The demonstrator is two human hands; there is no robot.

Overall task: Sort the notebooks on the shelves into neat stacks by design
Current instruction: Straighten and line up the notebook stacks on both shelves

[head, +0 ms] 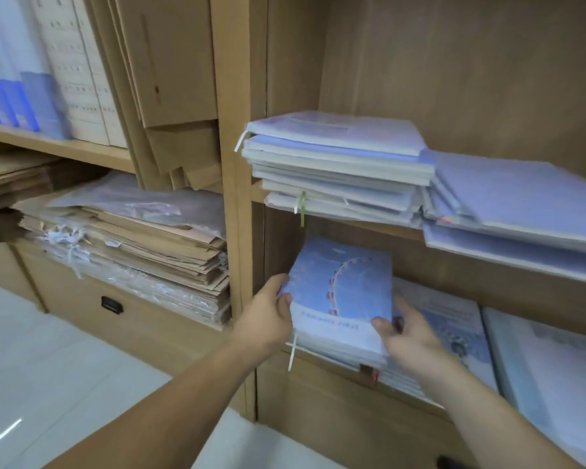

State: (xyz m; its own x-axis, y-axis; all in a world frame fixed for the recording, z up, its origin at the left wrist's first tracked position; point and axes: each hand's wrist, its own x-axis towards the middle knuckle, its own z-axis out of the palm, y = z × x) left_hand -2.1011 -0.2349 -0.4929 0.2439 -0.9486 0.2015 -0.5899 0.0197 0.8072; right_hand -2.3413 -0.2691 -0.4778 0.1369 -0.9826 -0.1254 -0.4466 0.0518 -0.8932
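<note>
Gripping a blue Ferris-wheel notebook [342, 292] from both sides, around 6 o'clock in the view, on the lower shelf [332, 367]. Left hand [268, 316] at 9 o'clock of the notebook, thumb on the cover, fingers curled round the left edge. Right hand [406, 336] at 4 o'clock of it, thumb pressed on the lower right corner, fingers tucked behind the right edge. Notebook lying on top of a stack [339, 350] of pale-edged books, a white ribbon [292, 353] hanging from the stack's front at 7 o'clock. Just beside at 3 o'clock, a second stack [454, 319] topped by a blue patterned cover; further toward 4 o'clock, a pale notebook [548, 367] flat on the same shelf. On the upper shelf [362, 226] at 12 o'clock, an uneven pile of wrapped notebooks [335, 164], a green ribbon [302, 208] dangling over the shelf edge; at 2 o'clock, tilted notebooks [515, 198] leaning against that pile. Past the upright divider [237, 164], at 9 o'clock, a heap of brown paper bags [132, 238] under clear wrap; at 11 o'clock, flattened cardboard [170, 62], white file boxes [82, 79] and blue folders [7, 79] standing upright. At 8 o'clock, a dark drawer handle [111, 304], beside pale floor [31, 350].
</note>
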